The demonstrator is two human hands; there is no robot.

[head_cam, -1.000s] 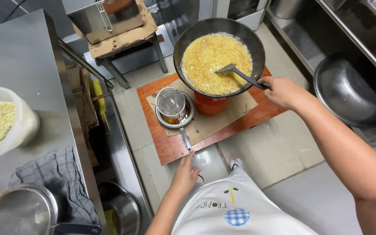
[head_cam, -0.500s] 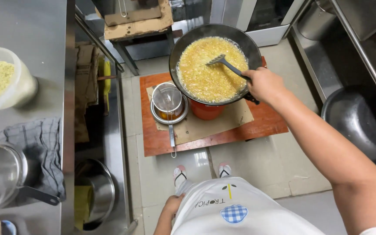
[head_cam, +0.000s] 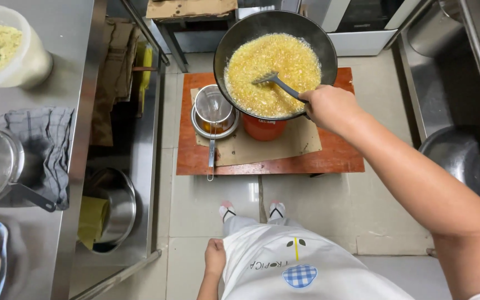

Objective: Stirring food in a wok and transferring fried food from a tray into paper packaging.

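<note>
Down low and closest in, the left hand [head_cam: 214,257] hangs by the white apron [head_cam: 301,266]. It holds nothing and its fingers curl in loosely; I cannot tell if it is fully closed. Two feet in sandals [head_cam: 253,210] stand on the pale tile floor [head_cam: 312,205].

A little farther out, the right hand [head_cam: 330,106] is closed tight around the handle of a metal spatula [head_cam: 278,83]. The spatula is long and thin. Its long line runs from the hand at the lower right up to the upper left, and its flat slotted end points up-left and sits in the food.

Past the hand, the big dark wok [head_cam: 234,39] sits on an orange stand [head_cam: 263,128], which stands on paper on a low red wooden board [head_cam: 340,158]. The wok is full of bubbly yellow food [head_cam: 273,72], and I think that is hot oil.

I think a hard push could splash hot oil onto the bare arm or the feet below. The wok is much wider than its stand, so a strong shove at the rim might tip it. The strainer on a metal bowl [head_cam: 214,114] is touching or just beside the wok's left side, and a bump could knock it.
</note>
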